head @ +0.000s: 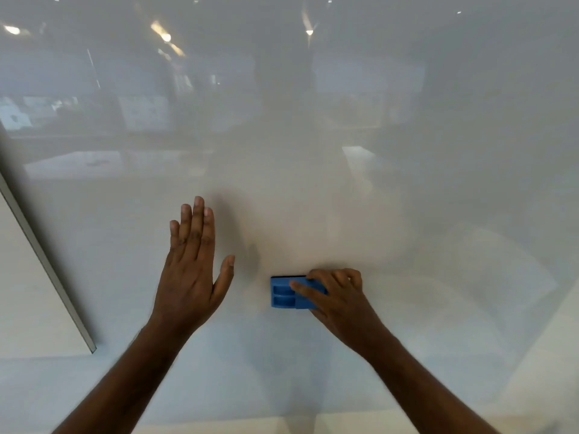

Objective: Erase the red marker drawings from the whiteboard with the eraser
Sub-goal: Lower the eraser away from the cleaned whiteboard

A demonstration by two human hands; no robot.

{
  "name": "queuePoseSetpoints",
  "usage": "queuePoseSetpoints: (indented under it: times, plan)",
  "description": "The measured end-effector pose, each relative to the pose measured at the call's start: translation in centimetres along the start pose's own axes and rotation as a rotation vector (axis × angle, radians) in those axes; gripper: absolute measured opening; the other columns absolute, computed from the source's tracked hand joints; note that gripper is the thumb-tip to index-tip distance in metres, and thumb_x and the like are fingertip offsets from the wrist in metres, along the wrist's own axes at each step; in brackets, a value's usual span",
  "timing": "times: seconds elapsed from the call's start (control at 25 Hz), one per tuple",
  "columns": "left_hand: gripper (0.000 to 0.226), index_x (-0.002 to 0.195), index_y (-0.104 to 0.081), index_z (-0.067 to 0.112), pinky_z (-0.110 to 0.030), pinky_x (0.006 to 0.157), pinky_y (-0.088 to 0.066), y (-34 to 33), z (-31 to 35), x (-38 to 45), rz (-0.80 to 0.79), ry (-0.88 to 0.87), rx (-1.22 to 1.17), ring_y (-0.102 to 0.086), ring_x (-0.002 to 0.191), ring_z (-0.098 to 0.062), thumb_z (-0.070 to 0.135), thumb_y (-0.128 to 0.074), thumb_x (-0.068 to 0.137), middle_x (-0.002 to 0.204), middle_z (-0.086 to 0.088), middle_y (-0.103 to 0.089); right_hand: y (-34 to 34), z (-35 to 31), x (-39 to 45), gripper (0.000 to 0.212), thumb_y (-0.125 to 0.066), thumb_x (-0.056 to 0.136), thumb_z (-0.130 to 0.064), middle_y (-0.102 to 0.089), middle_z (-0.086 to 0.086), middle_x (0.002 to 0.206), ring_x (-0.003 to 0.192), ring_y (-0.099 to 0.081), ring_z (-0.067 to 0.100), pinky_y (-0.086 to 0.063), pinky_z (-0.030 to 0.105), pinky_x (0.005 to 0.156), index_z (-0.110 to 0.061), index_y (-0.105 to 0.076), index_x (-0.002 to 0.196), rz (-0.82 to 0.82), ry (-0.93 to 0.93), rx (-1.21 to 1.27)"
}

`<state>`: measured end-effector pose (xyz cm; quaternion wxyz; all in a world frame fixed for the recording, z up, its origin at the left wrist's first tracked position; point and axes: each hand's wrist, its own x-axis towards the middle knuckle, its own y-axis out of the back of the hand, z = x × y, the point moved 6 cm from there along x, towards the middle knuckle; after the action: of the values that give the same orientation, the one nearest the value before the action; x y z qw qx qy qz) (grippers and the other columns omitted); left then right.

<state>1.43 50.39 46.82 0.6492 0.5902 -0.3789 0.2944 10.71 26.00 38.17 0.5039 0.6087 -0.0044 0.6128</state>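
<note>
A glossy whiteboard (344, 183) fills nearly the whole view. No red marks show on it. A blue plastic eraser (283, 292) with a dark felt edge is pressed flat against the board, low and centre. My right hand (335, 296) grips it from the right, thumb across its back and fingers over its top edge. My left hand (191, 270) is flat and open with fingers together and thumb spread, at or close to the board left of the eraser; contact is unclear.
The board's grey metal frame edge (47, 261) runs diagonally down the left side, with a pale wall (22, 308) beyond it. Reflections of ceiling lights and room furniture show in the upper board. A pale strip lies along the bottom.
</note>
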Motion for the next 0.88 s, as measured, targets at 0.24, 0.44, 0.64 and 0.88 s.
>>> queuePoseSetpoints:
  times: [0.24, 0.44, 0.64, 0.88]
  plan:
    - [0.080, 0.171, -0.009, -0.003, -0.048, 0.138, -0.002, -4.8, 8.1, -4.2, -0.130, -0.022, -0.075, 0.000, 0.169, -0.037, 0.039, -0.040, 0.111, 0.182, -0.019, 0.002, 3.5, 7.8, -13.6, 0.066, -0.080, 0.088, -0.040, -0.047, -0.007, 0.134, 0.116, -0.053, 0.015, -0.036, 0.041, 0.096, -0.032, -0.047, 0.144, -0.096, -0.519, 0.305]
    - [0.079, 0.170, -0.013, -0.005, -0.047, 0.138, -0.004, -9.8, 17.0, -7.5, -0.254, -0.068, -0.147, -0.003, 0.169, -0.038, 0.039, -0.042, 0.111, 0.181, -0.021, -0.001, 5.7, 12.7, -27.2, 0.059, -0.080, 0.090, -0.036, -0.045, -0.021, 0.131, 0.116, -0.045, -0.004, -0.034, 0.039, 0.105, -0.036, -0.043, 0.136, -0.135, -1.077, 0.443]
    - [0.080, 0.172, -0.008, -0.001, -0.041, 0.138, 0.003, -14.4, 24.6, -10.1, -0.386, -0.119, -0.199, 0.003, 0.170, -0.033, 0.043, -0.038, 0.111, 0.182, -0.017, 0.002, 5.9, 15.6, -42.0, 0.063, -0.085, 0.083, -0.033, -0.054, -0.007, 0.128, 0.111, -0.055, 0.015, -0.042, 0.053, 0.106, -0.029, -0.046, 0.133, -0.321, -1.409, 0.310]
    - [0.079, 0.173, -0.011, 0.005, -0.035, 0.138, 0.004, -17.7, 29.7, -13.2, -0.491, -0.132, -0.259, 0.002, 0.170, -0.028, 0.045, -0.039, 0.110, 0.183, -0.012, 0.001, 5.4, 13.9, -57.0, 0.065, -0.087, 0.081, -0.031, -0.060, 0.002, 0.123, 0.104, -0.059, 0.020, -0.046, 0.050, 0.094, -0.019, -0.051, 0.133, -0.608, -1.658, 0.213]
